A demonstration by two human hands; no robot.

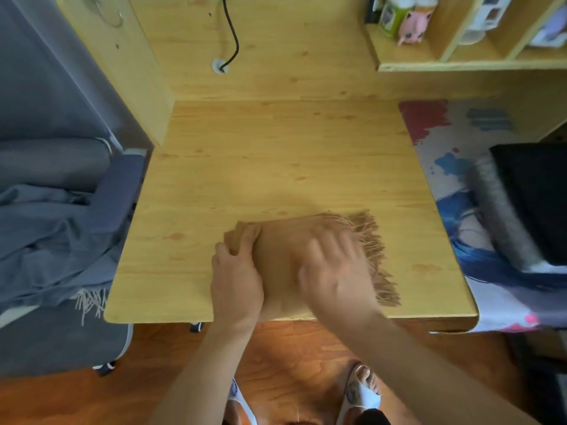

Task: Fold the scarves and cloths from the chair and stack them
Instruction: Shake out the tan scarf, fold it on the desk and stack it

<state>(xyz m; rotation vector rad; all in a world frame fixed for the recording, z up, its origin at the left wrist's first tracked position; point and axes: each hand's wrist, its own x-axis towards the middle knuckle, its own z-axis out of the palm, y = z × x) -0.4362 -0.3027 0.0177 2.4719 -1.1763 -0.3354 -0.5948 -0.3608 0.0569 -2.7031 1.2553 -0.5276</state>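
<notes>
Roughly midway, I'd say: tan scarf (285,262) lies folded small at the table (276,154) front edge, left hand (236,271) gripping its left fold, right hand (334,265) flat on top, blurred. Folded pile (521,204) sits far right w/ grey cloth (52,240) on chair (119,191) not yet folded.

no legible text, labels, brands or numbers anywhere
</notes>
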